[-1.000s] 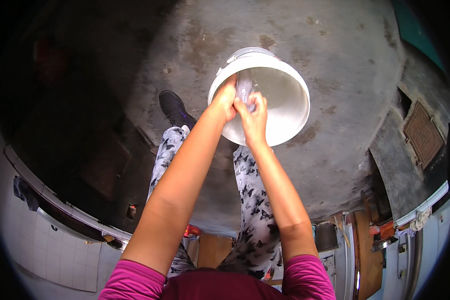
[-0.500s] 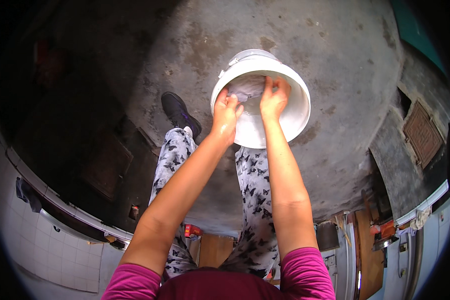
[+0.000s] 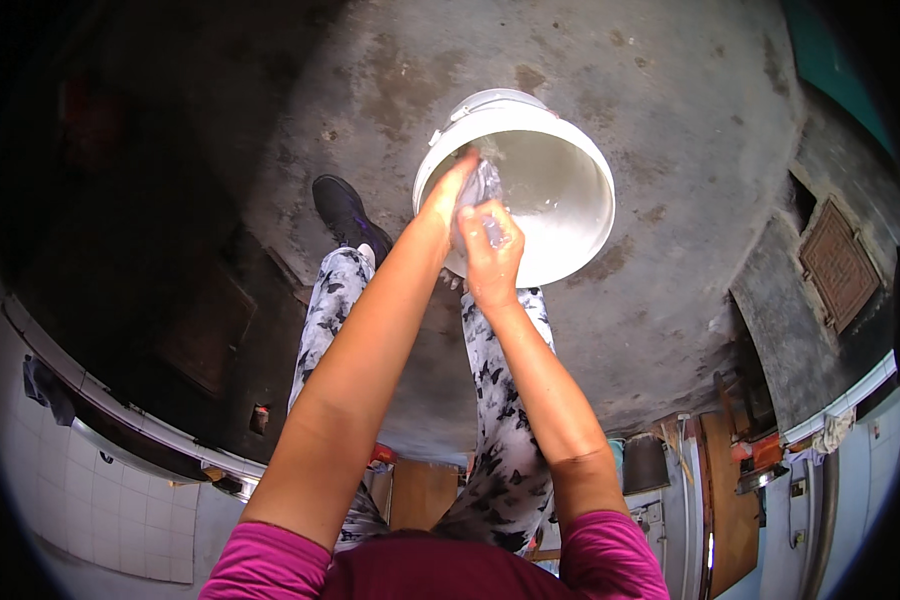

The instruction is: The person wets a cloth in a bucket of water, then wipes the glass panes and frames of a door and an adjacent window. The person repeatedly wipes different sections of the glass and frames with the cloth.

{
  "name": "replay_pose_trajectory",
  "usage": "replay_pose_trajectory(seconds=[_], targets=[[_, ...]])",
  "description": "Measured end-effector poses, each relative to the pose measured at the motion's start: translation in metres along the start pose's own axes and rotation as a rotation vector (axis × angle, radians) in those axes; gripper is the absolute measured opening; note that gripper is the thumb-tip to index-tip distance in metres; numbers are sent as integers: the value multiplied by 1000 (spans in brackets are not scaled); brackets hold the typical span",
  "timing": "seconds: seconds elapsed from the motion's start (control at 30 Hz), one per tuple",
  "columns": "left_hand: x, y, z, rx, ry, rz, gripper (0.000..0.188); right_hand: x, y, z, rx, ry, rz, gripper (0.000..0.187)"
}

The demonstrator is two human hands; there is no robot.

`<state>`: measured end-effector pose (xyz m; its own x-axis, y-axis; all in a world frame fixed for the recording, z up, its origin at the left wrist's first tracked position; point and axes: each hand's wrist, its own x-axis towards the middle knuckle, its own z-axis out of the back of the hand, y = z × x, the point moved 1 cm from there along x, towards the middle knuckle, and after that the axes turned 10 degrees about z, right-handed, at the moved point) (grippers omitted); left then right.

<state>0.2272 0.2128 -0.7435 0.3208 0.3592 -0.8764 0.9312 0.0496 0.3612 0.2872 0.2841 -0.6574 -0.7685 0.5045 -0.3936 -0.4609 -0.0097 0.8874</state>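
Observation:
A white plastic bucket [image 3: 560, 215] stands on the wet concrete floor in front of me. Over its near rim both hands grip a small wet greyish cloth [image 3: 482, 190]. My left hand [image 3: 448, 190] holds the cloth's upper end at the rim. My right hand [image 3: 492, 255] is clenched around its lower end, close against the left hand. The cloth is bunched between them, mostly hidden by my fingers. Some water lies in the bottom of the bucket.
My patterned trouser legs [image 3: 500, 400] and a black shoe [image 3: 345, 212] are below the bucket. A rusty square drain cover [image 3: 838, 265] sits at the right. White tiled wall [image 3: 80, 480] curves along the lower left; wooden planks [image 3: 725, 480] lie at the lower right.
Half a second ago my hands were apart on the bucket's rim with the cloth spread between them; now they have come together, bunching the cloth over the near rim.

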Motion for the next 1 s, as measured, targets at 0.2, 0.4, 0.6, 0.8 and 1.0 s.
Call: replay_pose_trajectory(seconds=[0.2,0.4,0.6,0.8,1.0], targets=[[-30,28,-20,-35,-48,-212,38,44,-39,15,-596,-168,323,20],[-34,36,-19,-270,90,-480,67,22,-37,59,-468,-162,371,13],[-29,32,-16,-241,-98,-353,73,20,-60,66,-524,68,236,31],[-19,32,-20,32,-143,-228,65,57,-140,11,-546,-285,-242,52],[-9,21,-19,-7,-225,-201,76,10,-46,10,103,-58,-392,44]])
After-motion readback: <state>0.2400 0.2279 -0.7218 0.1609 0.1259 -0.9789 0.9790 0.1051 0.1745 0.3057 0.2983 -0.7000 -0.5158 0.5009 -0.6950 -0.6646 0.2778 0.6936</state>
